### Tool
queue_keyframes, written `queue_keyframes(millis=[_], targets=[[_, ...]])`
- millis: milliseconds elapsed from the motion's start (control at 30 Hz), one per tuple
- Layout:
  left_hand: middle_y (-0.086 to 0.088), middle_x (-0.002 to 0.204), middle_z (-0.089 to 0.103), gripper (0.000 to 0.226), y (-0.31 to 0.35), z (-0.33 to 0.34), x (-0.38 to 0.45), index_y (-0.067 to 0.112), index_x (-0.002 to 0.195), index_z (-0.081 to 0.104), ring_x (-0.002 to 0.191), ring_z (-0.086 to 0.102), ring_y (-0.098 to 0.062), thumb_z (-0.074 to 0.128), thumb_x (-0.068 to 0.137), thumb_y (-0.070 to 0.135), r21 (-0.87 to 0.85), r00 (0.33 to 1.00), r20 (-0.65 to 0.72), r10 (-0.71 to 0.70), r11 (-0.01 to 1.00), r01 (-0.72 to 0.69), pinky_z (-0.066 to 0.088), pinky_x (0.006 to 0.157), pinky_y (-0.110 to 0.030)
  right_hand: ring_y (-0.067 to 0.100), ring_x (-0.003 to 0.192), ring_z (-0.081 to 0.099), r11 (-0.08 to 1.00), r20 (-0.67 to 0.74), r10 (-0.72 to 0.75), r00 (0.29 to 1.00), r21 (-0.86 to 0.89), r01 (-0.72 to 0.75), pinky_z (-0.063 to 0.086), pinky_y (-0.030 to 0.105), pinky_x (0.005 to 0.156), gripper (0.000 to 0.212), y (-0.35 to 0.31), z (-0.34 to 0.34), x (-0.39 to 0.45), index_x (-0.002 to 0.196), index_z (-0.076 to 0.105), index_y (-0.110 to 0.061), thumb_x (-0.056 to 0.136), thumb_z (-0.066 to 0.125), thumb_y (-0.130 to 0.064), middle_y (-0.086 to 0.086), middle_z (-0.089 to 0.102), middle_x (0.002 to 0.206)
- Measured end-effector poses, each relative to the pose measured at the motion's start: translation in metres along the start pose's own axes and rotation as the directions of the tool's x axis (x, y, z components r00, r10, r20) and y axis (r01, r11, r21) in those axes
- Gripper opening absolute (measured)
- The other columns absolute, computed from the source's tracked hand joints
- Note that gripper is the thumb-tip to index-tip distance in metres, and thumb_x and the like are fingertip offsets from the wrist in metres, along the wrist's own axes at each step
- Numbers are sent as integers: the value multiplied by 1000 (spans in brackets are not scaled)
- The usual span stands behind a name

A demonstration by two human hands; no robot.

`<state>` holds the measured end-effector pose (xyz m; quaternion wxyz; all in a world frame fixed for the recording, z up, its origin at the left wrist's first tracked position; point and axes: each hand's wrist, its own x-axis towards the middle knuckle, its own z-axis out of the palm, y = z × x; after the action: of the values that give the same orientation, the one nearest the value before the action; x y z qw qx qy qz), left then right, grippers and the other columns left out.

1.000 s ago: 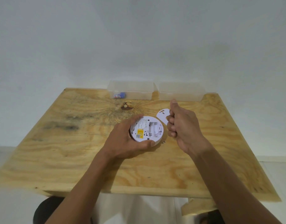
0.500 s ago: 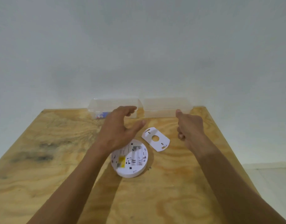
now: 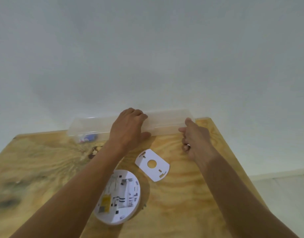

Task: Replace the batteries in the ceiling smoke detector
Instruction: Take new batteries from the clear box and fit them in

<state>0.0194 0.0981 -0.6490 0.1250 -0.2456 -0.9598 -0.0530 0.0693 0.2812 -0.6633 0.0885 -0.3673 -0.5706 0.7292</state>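
Left hand [image 3: 129,127] now off open-backed smoke detector [image 3: 117,196].

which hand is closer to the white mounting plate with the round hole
Roughly even, the right slightly nearer. The right hand, curled shut, sits just right of and beyond the mounting plate. The left hand is beyond it, resting on the clear boxes.

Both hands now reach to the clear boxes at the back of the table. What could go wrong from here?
1. The right hand, curled around something small and white, may drop it.
2. The left hand, on the clear boxes at the table's far edge, might push them off.
3. A forearm may knock the open smoke detector.
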Motion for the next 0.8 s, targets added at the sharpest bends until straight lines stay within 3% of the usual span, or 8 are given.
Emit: queue_keyframes(millis=[100, 367, 533, 633, 700, 800], targets=[[-1, 143, 57, 63, -1, -1, 1, 18, 139, 57, 134, 45, -23, 74, 85, 46, -27, 1000, -3, -10, 1000, 10, 38, 108, -35, 13, 40, 33, 1000, 21, 11, 1000, 9, -11, 24, 20, 38, 32, -3, -2, 1, 76, 65, -3, 92, 57, -29, 11, 60, 82], [1, 144, 56, 63, -3, -1, 4, 18, 140, 56, 134, 44, -21, 73, 85, 44, -57, 1000, -6, -3, 998, 3, 41, 102, -34, 12, 40, 30, 1000, 31, 6, 999, 8, -6, 24, 23, 42, 27, -9, -5, 2, 77, 63, -4, 91, 55, -25, 13, 61, 88], [2, 142, 57, 62, -4, 1, 6, 18, 139, 56, 133, 44, -20, 73, 85, 44, -58, 1000, -7, 6, 998, -7, 40, 103, -32, 10, 36, 28, 990, 169, 38, 985, -140, -14, 24, 20, 35, 39, 3, 5, -14, 87, 70, -2, 91, 62, -39, 2, 48, 65], [2, 142, 57, 63, -5, 3, 6, 18, 139, 56, 133, 44, -20, 73, 84, 46, -65, 1000, -10, 13, 998, -14, 41, 103, -32, 11, 34, 29, 973, 227, 10, 974, -229, 43, 25, 20, 35, 38, 12, 32, -32, 94, 72, -1, 91, 65, -38, -2, 39, 50], [1, 141, 58, 64, -7, 4, 6, 18, 138, 58, 132, 46, -21, 73, 84, 49, -68, 1000, -22, 16, 998, -17, 41, 102, -33, 13, 37, 30, 970, 212, -7, 977, -237, 58, 26, 20, 35, 37, 11, 46, -35, 97, 71, 1, 91, 63, -34, -1, 39, 50], [1, 140, 59, 64, -9, 6, 6, 17, 137, 58, 130, 47, -22, 73, 84, 50, -84, 999, -31, 23, 996, -25, 42, 101, -33, 14, 39, 32, 956, 208, -21, 978, -282, 81, 27, 21, 35, 33, 6, 50, -34, 84, 73, -5, 93, 62, -35, -1, 43, 51]])
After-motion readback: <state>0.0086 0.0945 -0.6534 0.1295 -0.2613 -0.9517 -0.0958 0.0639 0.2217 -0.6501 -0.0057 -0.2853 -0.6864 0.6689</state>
